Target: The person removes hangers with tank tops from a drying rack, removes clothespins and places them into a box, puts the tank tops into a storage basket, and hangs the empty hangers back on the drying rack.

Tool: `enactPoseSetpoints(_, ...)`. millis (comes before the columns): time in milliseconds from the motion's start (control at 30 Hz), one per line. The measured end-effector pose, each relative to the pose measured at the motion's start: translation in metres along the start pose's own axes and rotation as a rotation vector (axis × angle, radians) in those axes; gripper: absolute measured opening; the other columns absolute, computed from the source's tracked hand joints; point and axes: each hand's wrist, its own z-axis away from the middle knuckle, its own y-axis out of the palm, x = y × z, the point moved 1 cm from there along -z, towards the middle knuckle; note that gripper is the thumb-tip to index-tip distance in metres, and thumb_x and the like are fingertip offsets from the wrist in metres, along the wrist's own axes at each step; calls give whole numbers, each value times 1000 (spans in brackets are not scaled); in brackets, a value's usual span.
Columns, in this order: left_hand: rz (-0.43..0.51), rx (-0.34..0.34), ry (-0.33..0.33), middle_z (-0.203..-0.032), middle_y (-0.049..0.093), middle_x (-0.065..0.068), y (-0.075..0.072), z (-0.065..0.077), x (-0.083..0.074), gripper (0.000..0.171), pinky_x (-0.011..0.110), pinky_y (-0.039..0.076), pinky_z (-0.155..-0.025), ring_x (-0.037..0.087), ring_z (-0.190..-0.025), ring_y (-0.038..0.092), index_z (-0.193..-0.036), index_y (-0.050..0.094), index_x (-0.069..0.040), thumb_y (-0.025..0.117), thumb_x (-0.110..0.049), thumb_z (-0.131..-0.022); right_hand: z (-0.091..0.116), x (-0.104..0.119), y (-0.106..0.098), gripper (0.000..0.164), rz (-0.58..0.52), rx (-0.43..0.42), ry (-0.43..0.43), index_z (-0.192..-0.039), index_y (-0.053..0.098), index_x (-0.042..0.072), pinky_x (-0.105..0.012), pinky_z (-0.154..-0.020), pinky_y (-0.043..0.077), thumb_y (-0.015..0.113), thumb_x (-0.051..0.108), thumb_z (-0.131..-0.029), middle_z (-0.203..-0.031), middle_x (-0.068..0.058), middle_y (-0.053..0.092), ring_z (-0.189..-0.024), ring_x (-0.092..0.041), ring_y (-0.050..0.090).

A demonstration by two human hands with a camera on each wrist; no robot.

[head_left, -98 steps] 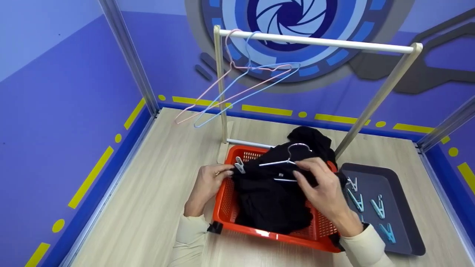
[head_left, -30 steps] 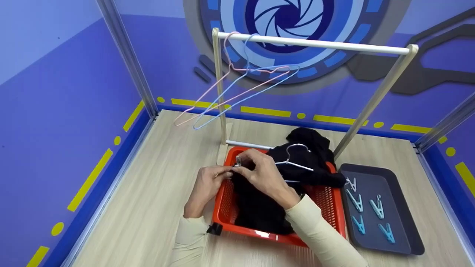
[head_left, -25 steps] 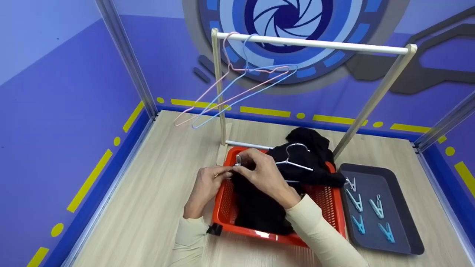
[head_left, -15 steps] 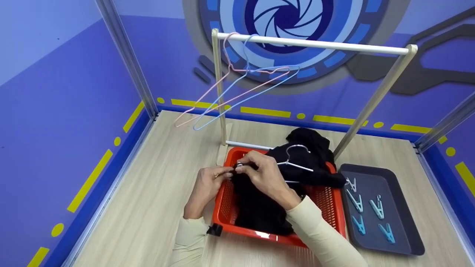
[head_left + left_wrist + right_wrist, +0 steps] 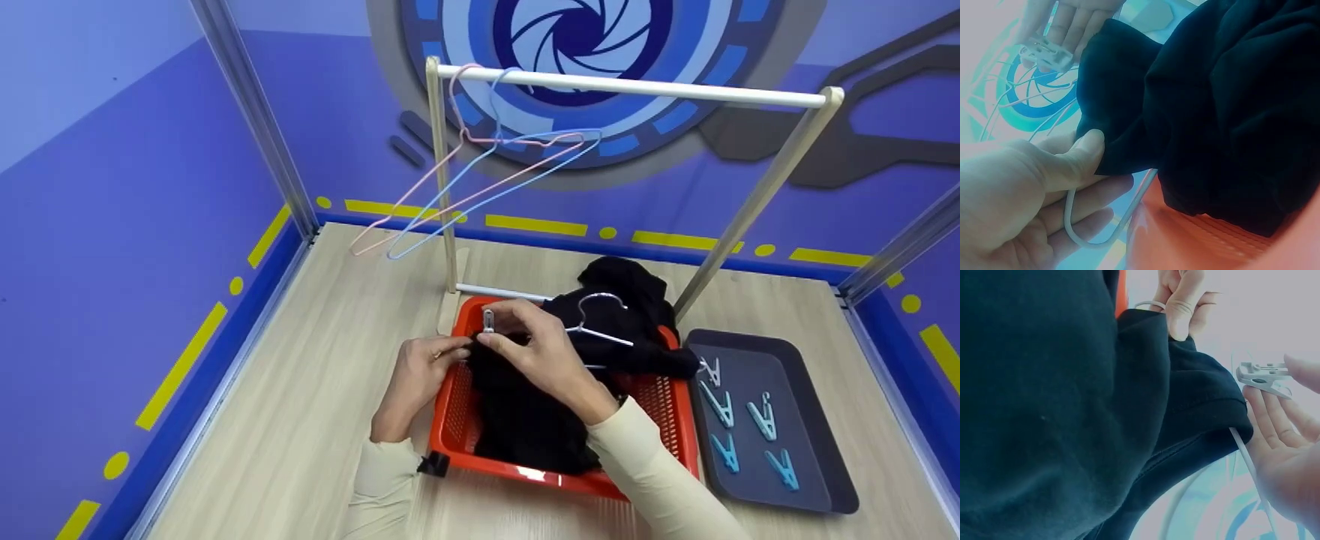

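A black garment lies bunched in a red basket and over its back rim. On the garment lies a white hanger with a metal hook. My left hand, at the basket's left rim, pinches a cloth edge between thumb and fingers. The hanger's rounded white end pokes out of the cloth against those fingers. Just right of it, my right hand pinches a white clothespin between thumb and fingers. In the right wrist view the clothespin is apart from the cloth.
A dark grey tray with several clothespins stands right of the basket. Behind rises a rack with a white top bar, bearing a pink hanger and a blue hanger at its left end.
Earlier the clothespin stood on the cloth beside my left hand while my right hand was at the hanger. My right hand went left, pinched the clothespin and has moved it slightly up and right.
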Motion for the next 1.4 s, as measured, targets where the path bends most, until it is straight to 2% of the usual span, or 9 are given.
enactPoseSetpoints(267,28,9,-25,-105,80,3,-1,0,-1,18,39,61,-86,20,-96,76,-112,84,-6,75,-12,-97,7,6,-8,35,38,-28,-95,-126,72,7,-37,-84,61,84,15,-94,-108,0,72,-97,-18,71)
enactPoseSetpoints(433,55,8,-40,-107,80,5,-1,-1,-1,18,38,61,-87,20,-97,76,-112,84,-6,75,-11,-97,14,9,-14,31,30,-11,-95,-121,72,1,-37,-87,61,84,10,-94,-110,-4,72,-101,-21,72)
enactPoseSetpoints(567,55,4,-47,-108,80,5,0,-2,-2,17,40,60,-89,21,-100,75,-111,84,-7,76,-10,-97,21,12,-20,32,30,-3,-97,-124,72,3,-36,-87,61,83,6,-94,-113,-7,72,-100,-22,74)
enactPoseSetpoints(733,58,-4,-42,-108,80,6,0,-3,-1,17,41,60,-89,22,-101,75,-111,84,-6,77,-8,-96,30,11,-27,39,82,-4,-82,-130,72,10,-35,-86,61,83,5,-93,-114,-1,70,-99,-18,74)
enactPoseSetpoints(1033,70,-5,-25,-102,80,6,-1,0,0,19,36,61,-82,20,-89,76,-112,83,-3,77,-9,-96,45,10,-40,46,156,-31,-106,-133,71,4,-32,-85,61,84,-4,-89,-111,0,71,-99,-18,73)
enactPoseSetpoints(1167,57,-10,-25,-104,80,6,0,0,0,18,37,61,-84,20,-92,76,-111,83,-3,77,-11,-96,51,11,-44,45,157,-53,-115,-130,71,2,-33,-83,62,85,-4,-88,-108,0,72,-96,-19,73)
enactPoseSetpoints(1400,74,-4,-42,-105,80,5,0,1,0,18,37,61,-84,20,-91,76,-112,84,-5,76,-11,-97,64,15,-59,40,193,-92,-39,-122,70,6,-33,-84,61,88,-1,-86,-107,5,73,-96,-17,72)
